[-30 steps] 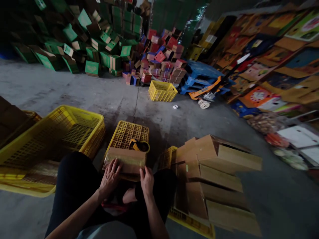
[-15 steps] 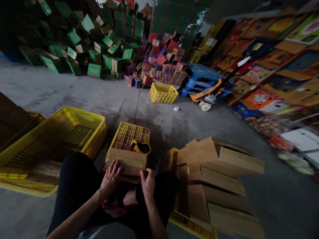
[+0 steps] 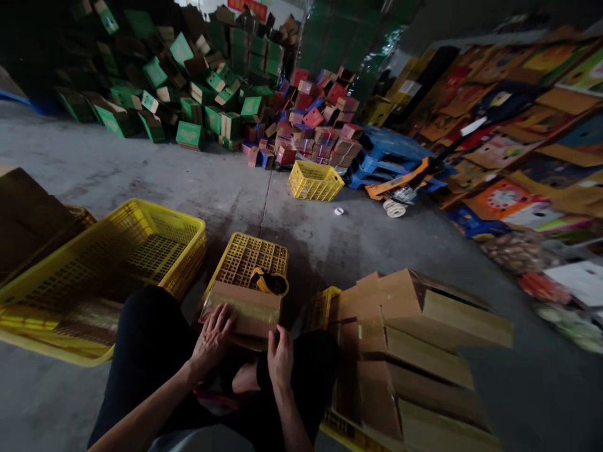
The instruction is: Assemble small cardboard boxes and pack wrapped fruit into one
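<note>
A small brown cardboard box (image 3: 245, 309) lies on an upturned yellow crate (image 3: 249, 260) just in front of my knees. My left hand (image 3: 213, 342) rests flat on the box's near left side, fingers spread. My right hand (image 3: 280, 358) presses against the box's near right corner, fingers extended along its edge. A yellow tape dispenser (image 3: 268, 282) sits on the crate right behind the box.
A big yellow crate (image 3: 108, 263) stands at my left, with brown cartons (image 3: 28, 213) beyond it. Stacked brown boxes (image 3: 414, 351) lie on a yellow crate at my right. Far off are piles of green boxes (image 3: 188, 94), red boxes (image 3: 315, 119), another yellow crate (image 3: 315, 181), and blue pallets (image 3: 391, 150).
My head has tilted slightly, shifting the whole scene down and right. Both hands stay on the box with almost no movement.
</note>
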A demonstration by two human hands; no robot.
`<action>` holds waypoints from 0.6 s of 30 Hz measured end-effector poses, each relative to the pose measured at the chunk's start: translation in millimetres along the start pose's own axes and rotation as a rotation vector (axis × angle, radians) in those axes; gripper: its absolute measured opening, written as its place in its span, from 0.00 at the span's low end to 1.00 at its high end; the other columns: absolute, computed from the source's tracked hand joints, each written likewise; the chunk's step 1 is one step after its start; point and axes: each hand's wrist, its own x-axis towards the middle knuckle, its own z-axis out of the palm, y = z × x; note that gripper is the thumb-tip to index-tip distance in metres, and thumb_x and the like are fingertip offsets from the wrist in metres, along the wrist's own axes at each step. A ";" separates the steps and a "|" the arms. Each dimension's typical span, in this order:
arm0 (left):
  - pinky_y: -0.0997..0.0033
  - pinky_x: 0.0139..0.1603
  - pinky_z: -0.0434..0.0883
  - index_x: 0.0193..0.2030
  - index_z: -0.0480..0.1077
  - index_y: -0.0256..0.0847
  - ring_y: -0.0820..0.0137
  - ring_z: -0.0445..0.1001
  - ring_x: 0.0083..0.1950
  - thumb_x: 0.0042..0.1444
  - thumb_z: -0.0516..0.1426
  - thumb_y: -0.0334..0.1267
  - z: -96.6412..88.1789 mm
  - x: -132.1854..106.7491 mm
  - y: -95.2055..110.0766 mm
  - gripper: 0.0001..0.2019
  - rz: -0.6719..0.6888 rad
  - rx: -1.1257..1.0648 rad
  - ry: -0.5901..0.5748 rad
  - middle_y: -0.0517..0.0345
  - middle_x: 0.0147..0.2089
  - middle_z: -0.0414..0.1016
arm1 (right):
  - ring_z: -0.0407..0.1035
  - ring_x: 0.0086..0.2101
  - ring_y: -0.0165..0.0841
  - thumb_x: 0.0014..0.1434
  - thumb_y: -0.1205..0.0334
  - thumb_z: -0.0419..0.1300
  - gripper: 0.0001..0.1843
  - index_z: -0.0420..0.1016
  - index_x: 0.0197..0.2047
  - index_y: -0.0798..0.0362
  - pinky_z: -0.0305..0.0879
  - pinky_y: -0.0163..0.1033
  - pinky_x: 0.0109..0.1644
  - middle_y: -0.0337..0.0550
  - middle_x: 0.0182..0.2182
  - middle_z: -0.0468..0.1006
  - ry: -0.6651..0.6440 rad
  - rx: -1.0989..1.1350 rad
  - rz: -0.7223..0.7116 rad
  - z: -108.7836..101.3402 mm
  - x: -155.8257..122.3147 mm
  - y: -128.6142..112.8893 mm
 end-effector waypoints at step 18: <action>0.50 0.63 0.68 0.62 0.72 0.41 0.49 0.63 0.70 0.58 0.54 0.30 36.7 16.3 3.1 0.24 -0.131 -0.022 0.019 0.42 0.69 0.67 | 0.60 0.68 0.47 0.72 0.62 0.49 0.27 0.61 0.73 0.44 0.69 0.55 0.65 0.46 0.69 0.66 -0.169 -0.082 -0.355 57.0 19.2 -22.2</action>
